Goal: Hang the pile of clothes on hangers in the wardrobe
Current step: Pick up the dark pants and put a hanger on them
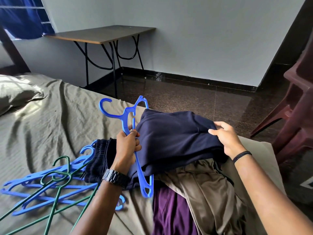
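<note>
A navy garment (172, 138) lies folded over the bar of a blue plastic hanger (130, 119), held up above the bed. My left hand (127, 146) grips the hanger's shoulder and bar at the garment's left edge. My right hand (225, 138) pinches the garment's right edge. Under it lie a khaki garment (203, 187), a purple one (171, 212) and a dark ribbed one (100, 158). Several loose blue hangers (42, 189) and green wire hangers (55, 177) lie on the bed at the left. No wardrobe is in view.
The bed has an olive sheet (55, 112) and a pillow (15, 92) at the far left. A wooden folding table (101, 34) stands against the wall. Stacked maroon plastic chairs (298, 99) are at the right. Dark tiled floor (194, 99) lies beyond the bed.
</note>
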### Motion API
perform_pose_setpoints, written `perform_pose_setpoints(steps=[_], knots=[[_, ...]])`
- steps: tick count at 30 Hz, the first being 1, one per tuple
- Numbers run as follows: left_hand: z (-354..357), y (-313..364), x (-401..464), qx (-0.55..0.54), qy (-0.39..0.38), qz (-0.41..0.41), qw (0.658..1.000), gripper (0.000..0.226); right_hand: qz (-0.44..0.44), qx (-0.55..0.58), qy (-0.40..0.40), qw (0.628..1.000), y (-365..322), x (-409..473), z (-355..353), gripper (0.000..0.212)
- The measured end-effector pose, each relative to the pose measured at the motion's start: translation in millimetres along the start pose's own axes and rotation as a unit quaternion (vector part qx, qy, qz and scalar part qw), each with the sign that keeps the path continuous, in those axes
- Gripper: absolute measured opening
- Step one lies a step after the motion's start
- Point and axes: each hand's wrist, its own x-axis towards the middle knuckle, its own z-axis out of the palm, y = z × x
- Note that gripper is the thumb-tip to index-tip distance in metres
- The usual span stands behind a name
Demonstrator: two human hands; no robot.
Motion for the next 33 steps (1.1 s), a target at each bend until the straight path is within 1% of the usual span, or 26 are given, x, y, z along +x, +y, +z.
perform_pose_setpoints(steps=[1, 3, 5, 7, 8, 9, 11, 12, 13, 14, 15, 17, 18, 19, 20, 22, 25, 26, 29, 31, 33], knots=[[2.0, 3.6, -0.5, -0.001, -0.009, 0.003, 1.000, 0.026, 0.009, -0.016, 0.008, 1.000, 2.6, -1.1, 0.8, 0.038], [8.1, 12.9, -2.0, -0.005, -0.032, 0.007, 0.999, 0.024, 0.035, -0.088, 0.011, 0.995, 10.1, -5.2, 1.2, 0.040], [14.2, 24.4, -3.7, -0.024, -0.062, 0.002, 0.998, 0.021, 0.047, -0.186, -0.020, 0.981, 12.2, -13.3, 3.2, 0.037], [17.8, 36.7, -4.8, -0.047, -0.095, -0.009, 0.994, 0.022, 0.005, -0.284, -0.046, 0.958, 3.4, -22.4, 12.0, 0.032], [19.0, 42.1, -5.2, -0.057, -0.109, -0.014, 0.992, 0.023, -0.020, -0.294, -0.056, 0.954, -5.4, -28.6, 19.7, 0.030], [20.8, 48.0, -6.3, -0.063, -0.121, -0.016, 0.990, 0.023, -0.034, -0.268, -0.079, 0.959, -16.6, -37.7, 28.9, 0.028], [24.9, 59.0, -9.9, -0.068, -0.143, -0.015, 0.987, 0.023, -0.012, -0.157, -0.176, 0.972, -40.9, -62.5, 52.4, 0.019], [28.2, 66.0, -13.1, -0.065, -0.155, -0.011, 0.986, 0.024, 0.009, -0.101, -0.224, 0.969, -53.7, -75.8, 64.9, 0.011], [31.5, 72.5, -17.1, -0.062, -0.167, -0.005, 0.984, 0.024, 0.019, -0.083, -0.255, 0.963, -62.6, -85.5, 76.7, 0.007], [35.3, 80.2, -21.0, -0.058, -0.180, 0.004, 0.982, 0.025, 0.016, -0.086, -0.271, 0.959, -70.5, -92.1, 87.3, 0.015], [38.9, 87.3, -24.6, -0.054, -0.192, 0.013, 0.980, 0.025, 0.011, -0.095, -0.273, 0.957, -75.1, -95.8, 96.6, 0.030], [45.1, 100.1, -30.0, -0.049, -0.209, 0.030, 0.976, 0.025, -0.005, -0.108, -0.252, 0.962, -83.1, -97.7, 110.5, 0.067], [47.6, 104.6, -31.4, -0.048, -0.215, 0.032, 0.975, 0.025, -0.019, -0.112, -0.240, 0.964, -85.5, -97.5, 115.8, 0.080], [50.2, 109.5, -32.4, -0.048, -0.220, 0.033, 0.974, 0.025, -0.041, -0.118, -0.225, 0.966, -88.9, -96.6, 118.6, 0.086], [52.5, 113.2, -32.5, -0.046, -0.222, 0.030, 0.974, 0.025, -0.061, -0.128, -0.208, 0.968, -92.1, -95.1, 120.6, 0.084], [56.0, 118.7, -30.9, -0.041, -0.222, 0.025, 0.974, 0.026, -0.084, -0.133, -0.192, 0.969, -99.1, -92.1, 122.3, 0.074], [59.9, 123.0, -26.7, -0.032, -0.217, 0.018, 0.975, 0.027, -0.076, -0.111, -0.178, 0.975, -104.9, -91.4, 119.9, 0.070], [62.0, 123.5, -25.5, -0.029, -0.217, 0.015, 0.976, 0.027, -0.079, -0.102, -0.163, 0.978, -104.8, -91.5, 118.7, 0.064], [70.0, 126.8, -23.7, -0.028, -0.232, 0.008, 0.972, 0.027, -0.116, -0.087, -0.105, 0.984, -103.0, -88.1, 111.7, 0.042], [75.4, 132.1, -20.8, -0.040, -0.249, 0.003, 0.968, 0.028, -0.155, -0.084, -0.060, 0.983, -105.3, -85.0, 103.6, 0.036], [80.6, 137.8, -16.8, -0.048, -0.254, 0.000, 0.966, 0.029, -0.192, -0.072, -0.008, 0.979, -109.5, -80.8, 93.0, 0.033]])
